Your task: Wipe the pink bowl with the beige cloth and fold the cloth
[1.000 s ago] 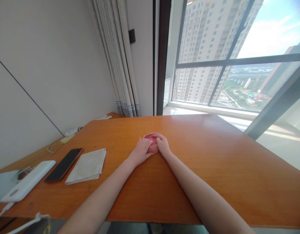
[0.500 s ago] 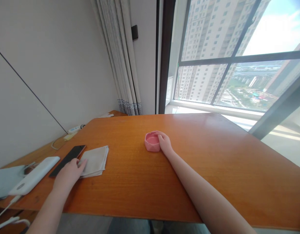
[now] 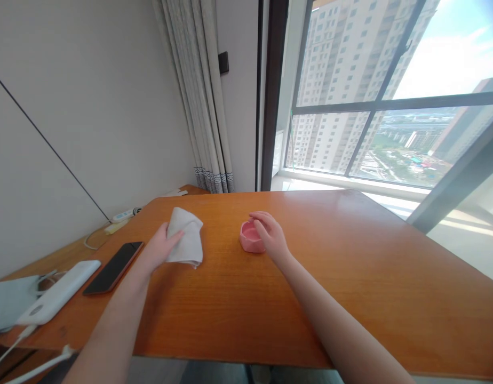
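My left hand (image 3: 161, 248) is closed on a folded light grey cloth (image 3: 186, 237), gripping its left edge. The cloth appears raised off the table and tilted, with its lower corner hanging. A small pink faceted ashtray (image 3: 251, 243) rests on the wooden table near its middle. Over the ashtray's right side is my right hand (image 3: 269, 233), its thumb and fingers spread apart above the rim. Whether a fingertip still touches the rim is hard to tell.
On the wooden table (image 3: 230, 314), a dark phone (image 3: 113, 268) lies left of my left forearm. Beyond it are a white power bank (image 3: 58, 292) with a cable and a pale blue-grey flat item (image 3: 12, 301). A power strip (image 3: 124, 215) sits by the wall.
My left hand has picked up the cloth from beside the phone and carried it right and away from me. My right hand has loosened from the ashtray's rim and lifted slightly.
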Tool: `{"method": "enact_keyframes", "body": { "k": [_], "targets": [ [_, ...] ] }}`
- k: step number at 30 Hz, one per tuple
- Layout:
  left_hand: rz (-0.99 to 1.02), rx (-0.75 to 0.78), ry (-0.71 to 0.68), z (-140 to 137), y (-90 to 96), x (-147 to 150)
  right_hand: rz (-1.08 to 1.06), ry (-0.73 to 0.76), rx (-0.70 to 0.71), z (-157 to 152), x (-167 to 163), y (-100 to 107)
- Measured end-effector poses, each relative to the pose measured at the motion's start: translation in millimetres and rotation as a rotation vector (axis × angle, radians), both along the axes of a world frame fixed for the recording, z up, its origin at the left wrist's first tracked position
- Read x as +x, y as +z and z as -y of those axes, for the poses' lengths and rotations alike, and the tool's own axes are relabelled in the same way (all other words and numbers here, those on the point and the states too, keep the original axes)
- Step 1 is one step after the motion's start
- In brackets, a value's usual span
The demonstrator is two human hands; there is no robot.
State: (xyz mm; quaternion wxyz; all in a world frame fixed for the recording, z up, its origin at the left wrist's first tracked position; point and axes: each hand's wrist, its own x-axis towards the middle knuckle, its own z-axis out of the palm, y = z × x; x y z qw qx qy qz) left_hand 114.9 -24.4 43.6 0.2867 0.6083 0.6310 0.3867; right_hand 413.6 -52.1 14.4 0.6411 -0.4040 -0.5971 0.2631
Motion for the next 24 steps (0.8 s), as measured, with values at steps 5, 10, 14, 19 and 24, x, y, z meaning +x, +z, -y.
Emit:
{"method": "enact_keyframes", "body": {
  "k": [5,10,14,19,24],
  "targets": [
    [0.611,-0.015,-0.404,12.0,20.3,96.2,-0.223,0.245,-0.309,2.8,7.0,6.9],
    [0.598,-0.009,-0.551,-2.3,2.4,148.2,-0.396,0.465,-0.589,-2.9,30.4,1.2],
    [0.483,0.094,-0.466,-25.3,-28.4,159.4,-0.434,0.166,-0.434,-12.1,41.7,-2.3],
    [0.193,0.236,-0.242,-41.7,-77.4,156.2,0.154,-0.308,-0.002,-13.3,52.4,-2.2],
    [0.187,0.102,-0.35,-40.4,-97.2,160.3,0.877,-0.148,-0.059,-8.3,32.7,-15.9]
  ]
}}
